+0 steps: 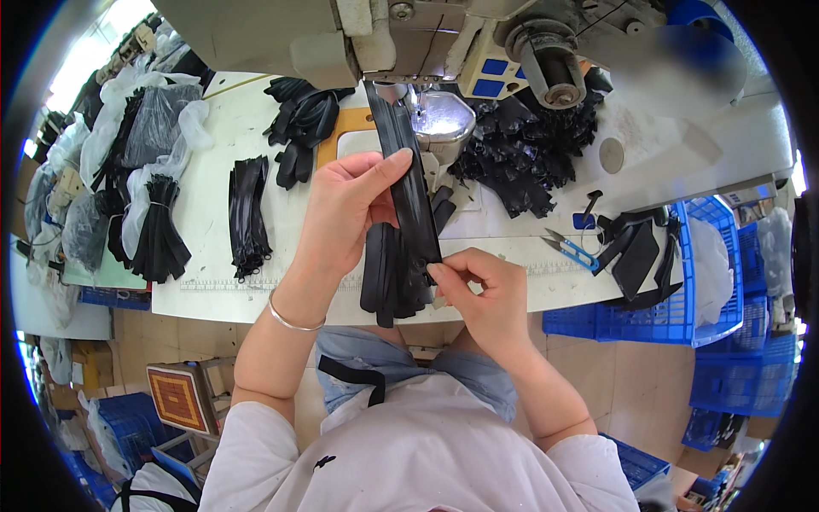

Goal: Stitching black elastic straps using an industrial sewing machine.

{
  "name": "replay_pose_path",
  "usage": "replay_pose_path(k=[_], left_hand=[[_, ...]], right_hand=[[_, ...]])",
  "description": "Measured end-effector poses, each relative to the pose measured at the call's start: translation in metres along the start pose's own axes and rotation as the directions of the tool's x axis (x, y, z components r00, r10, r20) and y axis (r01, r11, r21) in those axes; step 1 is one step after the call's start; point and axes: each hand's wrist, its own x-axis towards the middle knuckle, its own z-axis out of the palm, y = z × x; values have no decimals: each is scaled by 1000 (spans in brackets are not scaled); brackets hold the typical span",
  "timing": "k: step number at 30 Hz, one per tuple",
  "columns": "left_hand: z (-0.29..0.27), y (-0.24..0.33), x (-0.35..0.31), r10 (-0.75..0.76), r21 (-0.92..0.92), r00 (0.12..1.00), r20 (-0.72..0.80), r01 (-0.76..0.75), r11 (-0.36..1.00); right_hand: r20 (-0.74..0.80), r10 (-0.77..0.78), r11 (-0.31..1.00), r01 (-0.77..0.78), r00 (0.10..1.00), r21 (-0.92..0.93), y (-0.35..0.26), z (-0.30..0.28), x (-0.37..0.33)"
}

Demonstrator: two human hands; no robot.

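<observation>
Between my two hands a long black zipper strip [415,200] stretches from under the sewing machine head down toward the table's front edge. My left hand [354,200] pinches its upper part, thumb on top. With thumb and forefinger, my right hand [482,290] grips the strip's lower end at its right edge. Beneath it, a small stack of black fabric pieces [378,273] hangs at the table edge. The lit needle area of the sewing machine [418,107] lies just beyond the strip's far end.
A bundle of black zippers [248,213] and folded black pieces [303,119] lie left. Right are a heap of black pieces [533,145], blue thread snips [573,250], black scraps [636,256] and a blue basket [682,299]. A wooden-topped stool [181,398] stands on the floor at left.
</observation>
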Motion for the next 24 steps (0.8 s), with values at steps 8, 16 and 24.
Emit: replay_pose_path(k=[8,16,24], left_hand=[[15,10,-8,18,67,998,-64,-13,998],[11,12,6,37,76,999,-8,-37,996],[8,13,7,27,13,999,24,-27,1000]], right_hand=[[-14,-17,997,18,1000,70,-1,5,-12],[-41,-5,990,10,999,143,0,9,-4],[-36,14,986,-8,999,168,-2,13,-3]])
